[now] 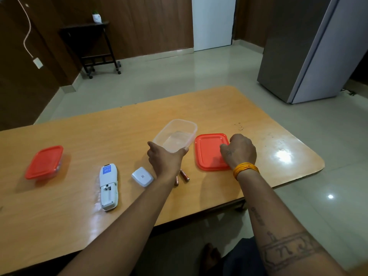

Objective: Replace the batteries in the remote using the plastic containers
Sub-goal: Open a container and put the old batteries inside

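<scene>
— Copper-coloured batteries (pixel 182 177), two of them, lie nearest you, just beside your left wrist. And the remote (pixel 108 187)?

— Face down to the left, battery bay bare, its cover (pixel 142 176) alongside.

— Your hands?

— Your left hand (pixel 165 156) grips the clear container's (pixel 176 134) near rim; your right hand (pixel 240 149) curls onto the red lid (pixel 209 152) flat beside it. Farther left sits a closed container (pixel 44 162).

Remote (pixel 108 187) face-down, batt bay open, clear tub (pixel 176 134) lidless, red lid (pixel 211 151) beside
</scene>
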Demonstrator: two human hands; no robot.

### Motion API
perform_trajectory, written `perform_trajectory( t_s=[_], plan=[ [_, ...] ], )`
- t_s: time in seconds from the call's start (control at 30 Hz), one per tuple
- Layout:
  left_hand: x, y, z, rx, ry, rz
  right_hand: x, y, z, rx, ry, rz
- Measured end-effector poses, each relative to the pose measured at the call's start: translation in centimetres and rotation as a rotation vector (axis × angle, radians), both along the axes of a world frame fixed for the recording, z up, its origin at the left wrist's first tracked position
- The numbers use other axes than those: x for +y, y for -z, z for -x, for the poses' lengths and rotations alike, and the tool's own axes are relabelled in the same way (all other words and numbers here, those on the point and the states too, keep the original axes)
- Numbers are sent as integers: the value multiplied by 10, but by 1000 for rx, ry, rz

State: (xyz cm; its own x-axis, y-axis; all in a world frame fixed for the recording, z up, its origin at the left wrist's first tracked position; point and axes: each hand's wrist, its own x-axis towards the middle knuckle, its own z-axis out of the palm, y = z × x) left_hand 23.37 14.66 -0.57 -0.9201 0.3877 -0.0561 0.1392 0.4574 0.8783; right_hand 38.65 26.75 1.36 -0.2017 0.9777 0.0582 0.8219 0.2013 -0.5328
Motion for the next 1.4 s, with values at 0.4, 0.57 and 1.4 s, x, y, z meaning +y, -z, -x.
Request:
perform_trajectory(
  t_s=[0.4,0.57,1.4],
  plan=[
    [-71,-18,-16,321,185,171,-64,-7,29,24,-370,-9],
    [-87,-3,-25,433,288,332,-85,5,46,-131,-492,2],
    [-38,-36,20,435,234,253,-65,-22,70,492,-201,83]
  ],
)
